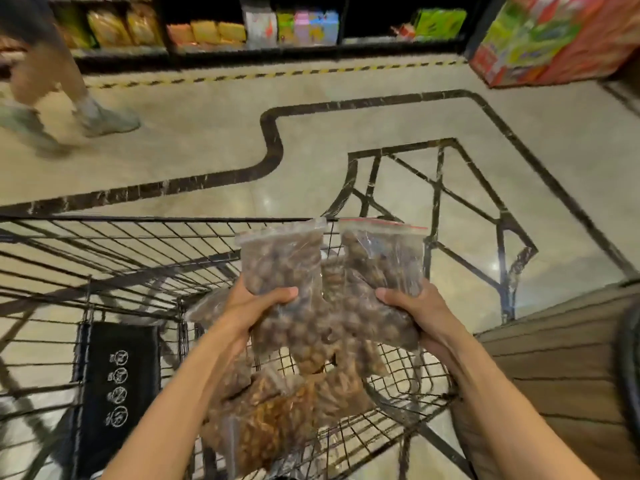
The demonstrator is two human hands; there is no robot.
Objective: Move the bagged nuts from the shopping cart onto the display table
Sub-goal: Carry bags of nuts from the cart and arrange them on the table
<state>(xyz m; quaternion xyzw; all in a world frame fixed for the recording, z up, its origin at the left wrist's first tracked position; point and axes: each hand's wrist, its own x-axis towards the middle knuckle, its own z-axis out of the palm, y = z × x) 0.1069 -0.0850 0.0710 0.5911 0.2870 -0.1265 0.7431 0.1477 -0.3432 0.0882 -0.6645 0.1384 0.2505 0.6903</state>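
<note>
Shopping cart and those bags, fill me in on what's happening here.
A person stands at a wire shopping cart in a store aisle, lifting clear bags of nuts out of it. The left hand grips one bag of round brown nuts; the right hand grips a red-sealed zip bag. More bags lie in the cart. A wooden surface sits at right; nothing shows on it yet.

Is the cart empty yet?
No. Bags of nuts still lie in the cart below the two lifted bags.
</note>
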